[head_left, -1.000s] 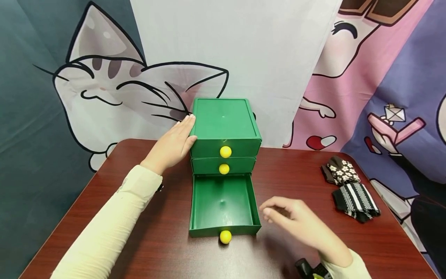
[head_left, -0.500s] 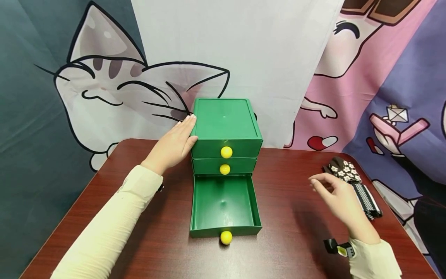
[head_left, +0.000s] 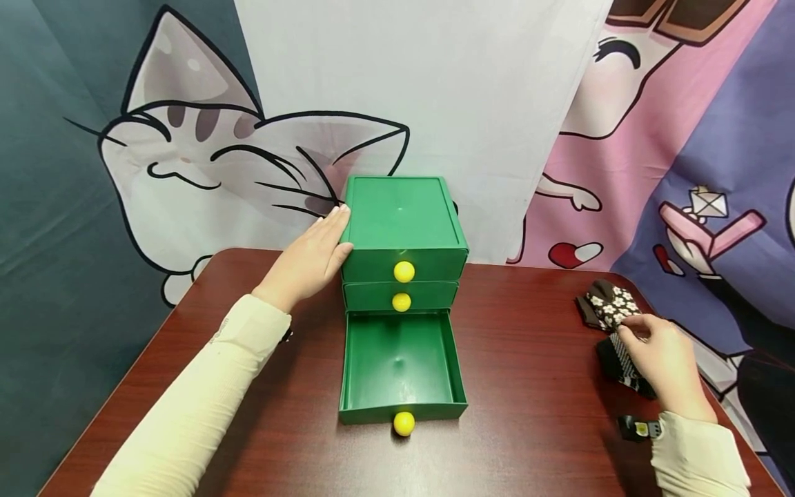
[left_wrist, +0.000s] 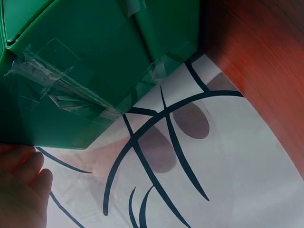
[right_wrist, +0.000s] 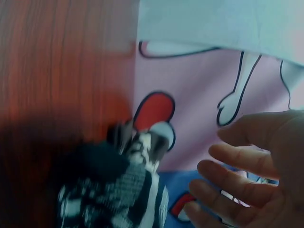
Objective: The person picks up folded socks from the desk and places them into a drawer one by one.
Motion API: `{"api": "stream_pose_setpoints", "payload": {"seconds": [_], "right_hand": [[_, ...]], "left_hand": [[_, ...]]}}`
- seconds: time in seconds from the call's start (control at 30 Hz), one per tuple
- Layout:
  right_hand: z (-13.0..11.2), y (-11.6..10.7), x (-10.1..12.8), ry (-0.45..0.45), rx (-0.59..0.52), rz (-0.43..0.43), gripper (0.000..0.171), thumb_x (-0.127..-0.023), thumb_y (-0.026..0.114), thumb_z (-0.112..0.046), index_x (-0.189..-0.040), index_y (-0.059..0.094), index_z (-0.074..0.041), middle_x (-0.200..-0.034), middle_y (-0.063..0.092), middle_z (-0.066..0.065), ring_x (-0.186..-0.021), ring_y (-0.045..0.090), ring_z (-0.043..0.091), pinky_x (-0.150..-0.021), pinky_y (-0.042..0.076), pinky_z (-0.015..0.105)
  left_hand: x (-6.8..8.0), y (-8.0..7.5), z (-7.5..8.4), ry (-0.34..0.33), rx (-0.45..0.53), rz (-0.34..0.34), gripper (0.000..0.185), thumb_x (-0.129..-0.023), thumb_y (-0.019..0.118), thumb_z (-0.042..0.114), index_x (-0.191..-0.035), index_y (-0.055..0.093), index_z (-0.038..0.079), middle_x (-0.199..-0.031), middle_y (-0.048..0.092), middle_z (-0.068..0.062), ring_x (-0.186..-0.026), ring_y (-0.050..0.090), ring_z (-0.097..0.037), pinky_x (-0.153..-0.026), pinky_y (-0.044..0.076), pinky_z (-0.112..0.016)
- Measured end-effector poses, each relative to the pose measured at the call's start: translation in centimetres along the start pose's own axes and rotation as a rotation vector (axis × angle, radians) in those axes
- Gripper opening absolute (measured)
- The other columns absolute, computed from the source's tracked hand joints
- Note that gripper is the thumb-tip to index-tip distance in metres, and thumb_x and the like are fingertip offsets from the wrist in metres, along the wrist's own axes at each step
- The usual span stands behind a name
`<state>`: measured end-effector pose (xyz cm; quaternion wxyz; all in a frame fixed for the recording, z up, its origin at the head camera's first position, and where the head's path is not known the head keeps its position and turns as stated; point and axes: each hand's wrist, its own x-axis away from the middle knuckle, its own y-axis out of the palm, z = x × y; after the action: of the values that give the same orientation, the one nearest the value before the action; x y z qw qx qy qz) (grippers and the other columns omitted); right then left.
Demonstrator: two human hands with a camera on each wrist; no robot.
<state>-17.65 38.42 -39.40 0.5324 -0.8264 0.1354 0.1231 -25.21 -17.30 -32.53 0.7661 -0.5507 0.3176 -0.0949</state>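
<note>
My left hand [head_left: 307, 259] rests with straight fingers against the upper left side of a green three-drawer cabinet [head_left: 400, 210]. The left wrist view shows its fingertips at the edge of the taped green wall. The cabinet's bottom drawer [head_left: 397, 373] is pulled out and bare inside. At the right, my right hand [head_left: 669, 359] hovers above a folded black-and-white striped pair of socks [head_left: 621, 366], hiding part of it. In the right wrist view the fingers [right_wrist: 232, 178] are loosely bent, apart from the striped socks. Just behind lies a dark pair of flowered socks [head_left: 611, 300].
Yellow round knobs [head_left: 404, 272] sit on the drawer fronts, the lowest one [head_left: 404, 424] sticking out toward the front. A reddish-brown table [head_left: 522, 428] carries everything. Cartoon-printed cloth [head_left: 484, 103] hangs behind the table. Something black [head_left: 767, 407] stands beyond the right edge.
My right hand has moved from beside the pulled-out drawer rightward to above the striped socks. My left hand stays against the cabinet, and the drawers have not moved.
</note>
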Motion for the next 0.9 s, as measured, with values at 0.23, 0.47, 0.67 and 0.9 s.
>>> {"api": "stream_pose_setpoints", "payload": {"seconds": [0.23,0.47,0.67,0.9], "right_hand": [[2.9,-0.4,0.2,0.064,0.055,-0.073,0.038,-0.092,0.067,-0.013,-0.114,0.061,0.017,-0.107,0.06,0.042,-0.096,0.057,0.057,-0.079,0.045,0.064],[5.3,-0.7,0.1,0.184,0.08,-0.231,0.063,-0.095,0.066,-0.027,-0.123,0.045,0.025,-0.12,0.049,0.049,-0.104,0.05,0.064,-0.084,0.045,0.069],[6.4,-0.6,0.0,0.25,0.054,-0.349,0.081,-0.097,0.061,-0.044,-0.127,0.039,0.027,-0.116,0.049,0.049,-0.098,0.055,0.059,-0.081,0.049,0.065],[6.8,-0.3,0.1,0.291,0.006,-0.421,0.091,-0.097,0.059,-0.053,-0.133,0.035,0.027,-0.125,0.043,0.052,-0.102,0.054,0.057,-0.082,0.05,0.064]], "left_hand": [[0.0,0.0,0.0,-0.007,-0.001,-0.008,0.061,-0.111,0.041,0.027,-0.156,0.023,-0.01,-0.163,0.025,-0.024,-0.153,0.021,-0.035,-0.127,0.013,-0.042],[-0.1,0.0,0.0,-0.007,0.001,-0.007,0.061,-0.111,0.041,0.027,-0.157,0.023,-0.009,-0.164,0.025,-0.023,-0.153,0.021,-0.034,-0.127,0.014,-0.043],[-0.1,0.0,0.0,-0.011,0.001,-0.011,0.062,-0.111,0.04,0.028,-0.157,0.022,-0.009,-0.164,0.025,-0.023,-0.153,0.02,-0.034,-0.127,0.014,-0.043],[0.0,-0.1,0.1,-0.015,0.0,-0.012,0.062,-0.111,0.04,0.028,-0.157,0.022,-0.009,-0.164,0.024,-0.023,-0.153,0.021,-0.034,-0.127,0.014,-0.043]]}}
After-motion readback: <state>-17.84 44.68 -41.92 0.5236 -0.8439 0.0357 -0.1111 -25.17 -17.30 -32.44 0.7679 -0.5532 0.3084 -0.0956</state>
